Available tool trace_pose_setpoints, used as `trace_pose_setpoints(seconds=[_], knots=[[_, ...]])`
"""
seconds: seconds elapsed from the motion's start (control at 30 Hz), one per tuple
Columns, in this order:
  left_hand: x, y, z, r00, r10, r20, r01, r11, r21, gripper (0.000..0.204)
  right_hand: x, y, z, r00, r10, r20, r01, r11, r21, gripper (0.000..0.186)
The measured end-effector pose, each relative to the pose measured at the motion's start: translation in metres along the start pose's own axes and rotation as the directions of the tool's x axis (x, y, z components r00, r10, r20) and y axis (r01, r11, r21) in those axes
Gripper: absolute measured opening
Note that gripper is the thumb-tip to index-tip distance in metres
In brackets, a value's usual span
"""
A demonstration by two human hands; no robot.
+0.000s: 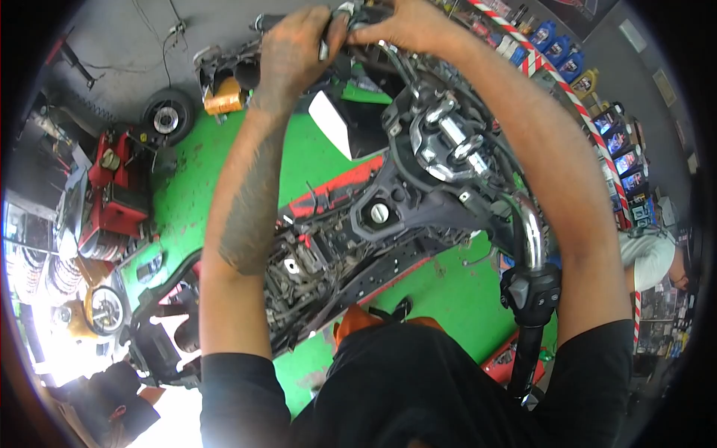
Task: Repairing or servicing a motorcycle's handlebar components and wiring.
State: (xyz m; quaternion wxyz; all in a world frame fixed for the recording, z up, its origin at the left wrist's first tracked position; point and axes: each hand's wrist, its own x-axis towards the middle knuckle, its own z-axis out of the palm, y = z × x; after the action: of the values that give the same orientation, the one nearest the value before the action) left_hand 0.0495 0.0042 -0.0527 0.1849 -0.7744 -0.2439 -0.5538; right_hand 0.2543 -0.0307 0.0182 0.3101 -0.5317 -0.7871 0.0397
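A partly stripped scooter lies across the view, its upper body panels off. Both my arms reach over it to the far end of the handlebar. My left hand (296,43) is closed around the far handlebar grip (270,23), whose black end sticks out beyond it. My right hand (399,28) is closed beside it at the inner end of the grip, by a small metal part (346,9); its fingertips are partly hidden. The chrome handlebar (532,235) runs toward me to a black switch housing (532,290). A round silver cap (380,213) sits in the grey centre cover.
Below is a green floor (198,179). A loose wheel (167,117), an orange box (224,95) and a red tool cart (119,201) stand to the left. Shelves of bottles (556,48) and packages line the right, behind striped tape. Another person's pale sleeve (651,257) shows there.
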Motion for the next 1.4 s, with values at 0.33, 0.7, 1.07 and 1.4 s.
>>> trace_pose_setpoints(seconds=[0.33,0.7,1.07,1.4], knots=[[-0.016,0.033,0.02,0.832,-0.528,-0.17,0.407,0.79,-0.459,0.011,0.004,0.008,0.001,0.995,0.09,0.048,-0.091,0.996,0.008,0.102],[-0.023,0.026,-0.01,0.459,-0.786,0.414,0.369,-0.255,-0.894,0.026,0.002,-0.005,-0.006,0.981,0.127,0.144,-0.144,0.983,0.118,0.099],[0.027,0.006,-0.043,0.924,-0.055,0.378,0.113,0.985,-0.132,0.046,0.003,-0.006,-0.012,0.966,0.161,0.202,-0.191,0.972,0.138,0.099],[0.031,0.006,-0.044,0.882,0.031,0.471,-0.014,0.999,-0.041,0.047,0.003,0.001,-0.006,0.968,0.175,0.181,-0.204,0.966,0.161,0.094]])
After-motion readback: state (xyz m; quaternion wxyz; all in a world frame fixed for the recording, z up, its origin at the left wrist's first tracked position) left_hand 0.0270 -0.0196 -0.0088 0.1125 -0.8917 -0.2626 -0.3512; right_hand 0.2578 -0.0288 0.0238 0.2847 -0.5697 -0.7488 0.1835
